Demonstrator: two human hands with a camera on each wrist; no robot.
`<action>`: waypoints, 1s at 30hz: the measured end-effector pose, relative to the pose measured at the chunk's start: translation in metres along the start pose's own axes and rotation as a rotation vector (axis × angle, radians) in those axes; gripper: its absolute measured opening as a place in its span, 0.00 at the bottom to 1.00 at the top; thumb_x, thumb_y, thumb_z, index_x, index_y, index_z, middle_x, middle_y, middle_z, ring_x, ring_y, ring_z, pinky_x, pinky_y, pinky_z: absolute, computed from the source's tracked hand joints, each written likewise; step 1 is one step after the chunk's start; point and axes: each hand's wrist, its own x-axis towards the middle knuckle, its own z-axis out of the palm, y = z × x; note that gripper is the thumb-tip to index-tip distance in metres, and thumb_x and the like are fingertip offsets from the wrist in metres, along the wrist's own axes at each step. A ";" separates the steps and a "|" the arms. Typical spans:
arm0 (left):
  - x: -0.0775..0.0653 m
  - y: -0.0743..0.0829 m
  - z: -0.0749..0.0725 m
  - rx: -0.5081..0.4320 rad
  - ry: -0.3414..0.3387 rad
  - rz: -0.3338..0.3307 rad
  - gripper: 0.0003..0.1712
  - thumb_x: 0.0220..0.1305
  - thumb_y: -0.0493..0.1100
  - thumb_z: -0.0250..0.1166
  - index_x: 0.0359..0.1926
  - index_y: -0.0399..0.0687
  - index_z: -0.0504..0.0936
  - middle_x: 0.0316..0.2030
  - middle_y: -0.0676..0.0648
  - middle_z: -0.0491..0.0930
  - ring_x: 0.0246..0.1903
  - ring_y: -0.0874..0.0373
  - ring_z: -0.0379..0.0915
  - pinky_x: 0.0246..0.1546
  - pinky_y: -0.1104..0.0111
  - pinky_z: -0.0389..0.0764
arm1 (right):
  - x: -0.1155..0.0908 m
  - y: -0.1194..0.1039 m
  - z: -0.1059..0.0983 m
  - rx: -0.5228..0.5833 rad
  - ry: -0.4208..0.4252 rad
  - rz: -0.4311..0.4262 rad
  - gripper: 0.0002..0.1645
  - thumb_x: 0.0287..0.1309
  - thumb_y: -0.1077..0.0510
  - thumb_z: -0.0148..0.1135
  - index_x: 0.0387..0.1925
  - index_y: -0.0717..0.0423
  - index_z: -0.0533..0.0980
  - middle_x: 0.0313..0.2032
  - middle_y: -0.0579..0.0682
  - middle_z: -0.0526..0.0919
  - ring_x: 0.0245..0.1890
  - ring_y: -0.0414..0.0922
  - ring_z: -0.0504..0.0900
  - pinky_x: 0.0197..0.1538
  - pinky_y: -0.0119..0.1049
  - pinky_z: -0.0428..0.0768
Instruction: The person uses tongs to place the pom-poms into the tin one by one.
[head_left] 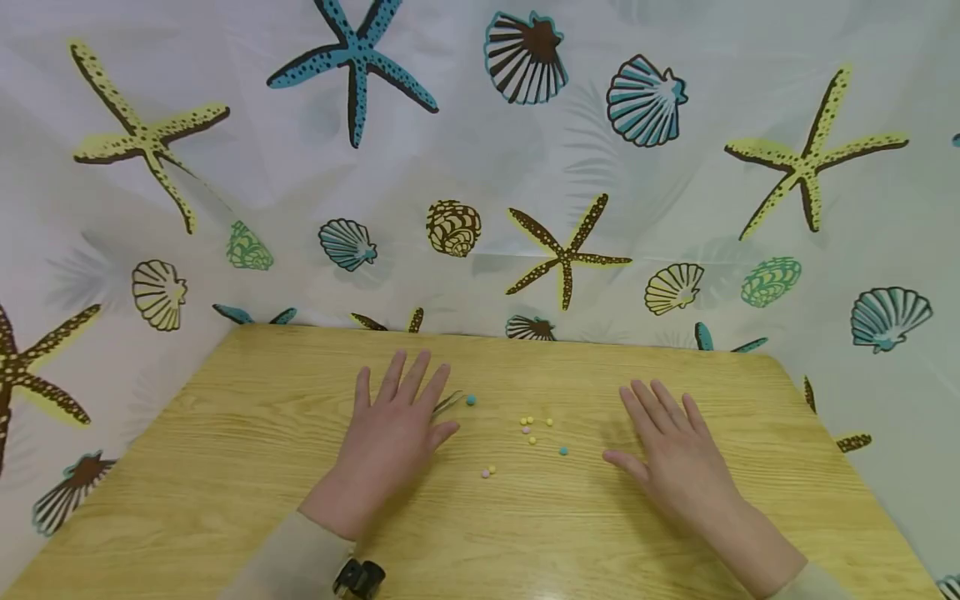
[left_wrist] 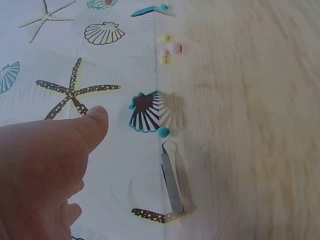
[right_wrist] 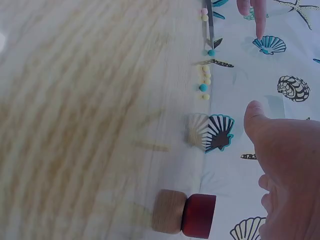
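My left hand (head_left: pixel 393 442) is held over the left part of the table, its fingers straight and spread. Partly hidden behind it lies a pair of metal tweezers (left_wrist: pixel 172 180), with a blue bead (head_left: pixel 471 400) just off its tip. My right hand (head_left: pixel 678 467) hovers at the right with straight fingers, holding nothing. Between the hands several yellow beads (head_left: pixel 532 441) and pink beads (head_left: pixel 526 431) lie scattered, with a second blue bead (head_left: pixel 564 451) nearer my right hand. In the right wrist view a red and wood-coloured piece (right_wrist: pixel 199 216) stands near that hand; the head view does not show it.
The wooden table (head_left: pixel 517 542) carries these small things. A white cloth (head_left: pixel 480 175) printed with starfish and shells hangs behind it and along both sides. A black device (head_left: pixel 359 577) sits at my left wrist.
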 end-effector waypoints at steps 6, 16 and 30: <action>0.003 0.002 0.002 -0.018 -0.023 -0.018 0.45 0.82 0.65 0.63 0.87 0.51 0.62 0.86 0.38 0.54 0.85 0.34 0.44 0.78 0.28 0.45 | 0.003 0.005 0.001 -0.011 0.004 0.012 0.52 0.77 0.35 0.66 0.86 0.60 0.61 0.83 0.61 0.63 0.84 0.62 0.57 0.82 0.67 0.49; 0.006 0.001 0.011 -0.046 -0.008 -0.037 0.46 0.80 0.63 0.66 0.87 0.48 0.63 0.85 0.37 0.57 0.85 0.34 0.44 0.77 0.27 0.50 | 0.004 0.019 0.005 -0.005 -0.021 0.055 0.52 0.77 0.37 0.67 0.86 0.61 0.60 0.83 0.63 0.63 0.84 0.64 0.56 0.82 0.68 0.50; 0.009 -0.008 0.024 -0.143 0.005 -0.049 0.42 0.78 0.54 0.73 0.81 0.38 0.70 0.73 0.32 0.75 0.74 0.31 0.67 0.70 0.30 0.67 | 0.000 0.040 0.014 0.155 -0.020 0.122 0.52 0.73 0.39 0.73 0.83 0.64 0.64 0.78 0.69 0.68 0.78 0.71 0.64 0.76 0.70 0.65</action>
